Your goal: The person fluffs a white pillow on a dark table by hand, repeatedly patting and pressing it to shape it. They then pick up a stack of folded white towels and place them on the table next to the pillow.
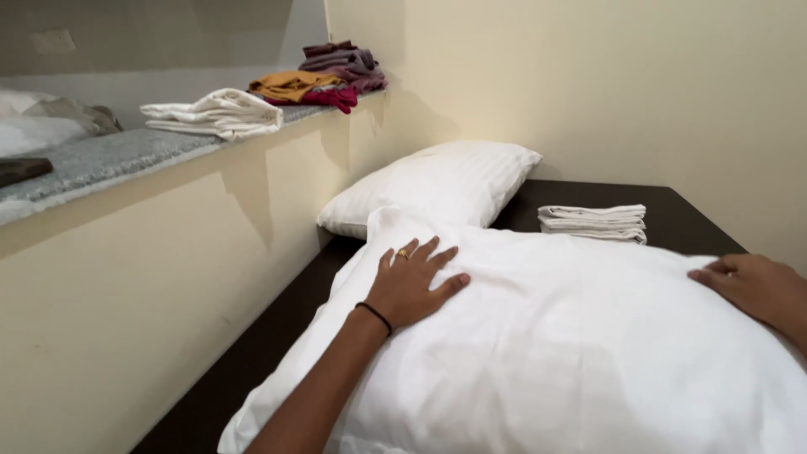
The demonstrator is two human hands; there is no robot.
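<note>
A large white pillow lies across the dark table in front of me. My left hand rests flat on its upper left part, fingers spread, with a ring and a black wrist band. On the pillow's right edge lies my right hand, palm down. Neither hand grips anything. A second white pillow lies beyond, against the wall corner.
A small stack of folded white cloths sits at the table's far side. On the grey ledge to the left lie folded white linen and a pile of yellow, red and purple clothes. Cream walls close in left and behind.
</note>
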